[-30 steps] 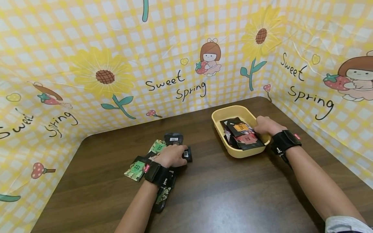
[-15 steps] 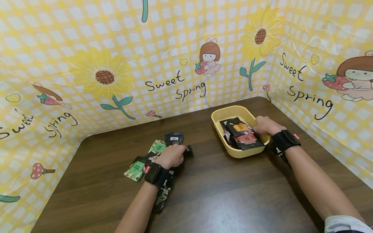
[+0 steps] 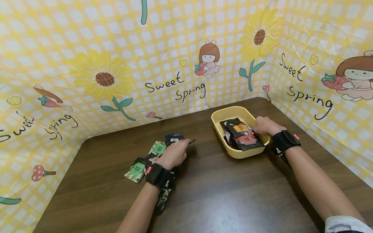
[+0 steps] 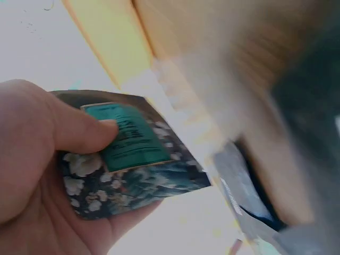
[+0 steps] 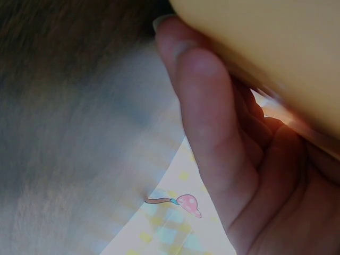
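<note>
My left hand (image 3: 174, 154) pinches a small flat sachet (image 4: 135, 138) with a green label and a dark floral print. In the left wrist view the thumb lies across its label, with fingers behind. Only a dark edge of it shows in the head view. Under and around this hand, several black and green sachets (image 3: 137, 169) overlap on the table; the hand and wrist strap hide part of them. My right hand (image 3: 265, 125) grips the right side of a yellow plastic basket (image 3: 230, 111). Inside the basket lie black sachets (image 3: 246, 139) with orange and red labels.
The brown wooden table (image 3: 215, 194) carries both the pile and the basket. Yellow checked cloth (image 3: 163, 48) with printed flowers stands as a wall behind and along the sides. A black band (image 3: 158, 174) is strapped on each wrist.
The left hand has picked up a sachet from the right side of the pile and lifted it, tilting it edge-on in the head view. The right hand and basket have stayed in place.
</note>
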